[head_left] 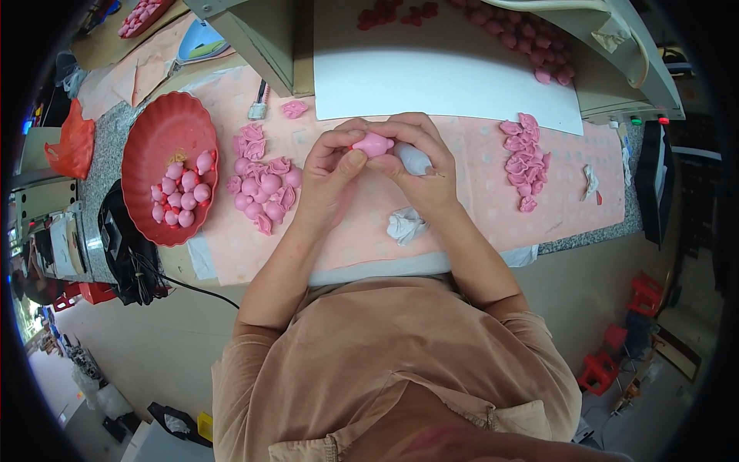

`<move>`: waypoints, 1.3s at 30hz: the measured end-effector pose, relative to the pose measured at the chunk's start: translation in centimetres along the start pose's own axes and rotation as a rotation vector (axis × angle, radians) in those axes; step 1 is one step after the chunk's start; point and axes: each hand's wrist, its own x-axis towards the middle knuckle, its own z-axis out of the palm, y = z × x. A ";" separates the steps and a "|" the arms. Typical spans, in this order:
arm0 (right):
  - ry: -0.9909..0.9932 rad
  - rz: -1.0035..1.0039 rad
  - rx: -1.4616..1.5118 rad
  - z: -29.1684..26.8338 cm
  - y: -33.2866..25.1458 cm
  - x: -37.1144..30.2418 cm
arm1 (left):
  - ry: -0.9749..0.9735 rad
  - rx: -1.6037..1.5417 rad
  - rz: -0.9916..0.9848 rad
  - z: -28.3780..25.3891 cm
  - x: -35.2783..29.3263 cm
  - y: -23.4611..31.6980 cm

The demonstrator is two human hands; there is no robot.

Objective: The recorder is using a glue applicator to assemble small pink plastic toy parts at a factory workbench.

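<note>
My left hand (332, 171) and my right hand (422, 179) meet over the middle of the table. Between their fingertips is a small glossy pink rounded piece (372, 145) with a narrow tip, and a spot of red shows at its left end. Tucked in my right hand as well is a translucent whitish squeeze bottle (414, 159) with a thin needle tip. Left of my hands lies a heap of pink balls (260, 187) and ruffled petal-like pieces. A column of ruffled pink pieces (526, 163) lies to the right.
A red scalloped bowl (132, 165) holds pink-and-red balls. Crumpled white tissue (406, 225) lies near my right wrist. Beyond, white paper (439, 85) bears more pink and red pieces under a grey housing (254, 38). A brush (258, 108) lies at its left foot.
</note>
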 end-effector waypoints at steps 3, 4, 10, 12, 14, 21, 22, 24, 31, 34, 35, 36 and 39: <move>0.059 -0.030 -0.060 0.1 0.0 -0.2 | -0.021 0.000 -0.010 -0.4 0.0 -0.3; 0.061 -0.029 -0.061 0.1 0.1 -0.3 | -0.010 0.000 -0.014 -0.5 -0.1 -0.4; 0.071 -0.015 -0.067 0.2 0.0 -0.3 | -0.011 -0.017 -0.025 -0.4 -0.1 -0.3; 0.064 -0.057 -0.094 0.1 0.1 -0.2 | -0.010 -0.020 -0.029 -0.4 -0.1 -0.3; 0.080 -0.043 -0.060 0.4 0.3 -0.2 | 0.042 0.026 -0.009 -0.1 0.0 -0.3; 0.149 0.532 0.775 1.6 1.2 -0.4 | 0.193 0.399 -0.006 1.2 0.9 -0.2; 0.160 0.556 0.845 1.5 1.2 -0.6 | 0.199 0.401 -0.001 1.3 0.8 0.2; 0.123 0.543 0.743 0.9 1.3 -0.2 | 0.183 0.424 -0.017 1.8 0.9 1.1; 0.045 0.423 0.563 0.7 0.7 -0.1 | 0.104 0.436 0.017 0.4 0.5 1.0; -0.008 0.463 0.653 0.2 1.5 -0.3 | 0.041 0.501 0.013 0.1 0.6 0.9; -0.009 0.465 0.651 0.2 1.5 -0.3 | 0.016 0.535 0.012 0.1 0.6 1.0; 0.007 0.461 0.639 0.2 1.3 -0.2 | -0.009 0.568 0.010 0.1 0.6 1.0; 0.017 0.508 0.617 0.3 1.0 0.0 | -0.024 0.529 0.020 0.5 0.6 0.9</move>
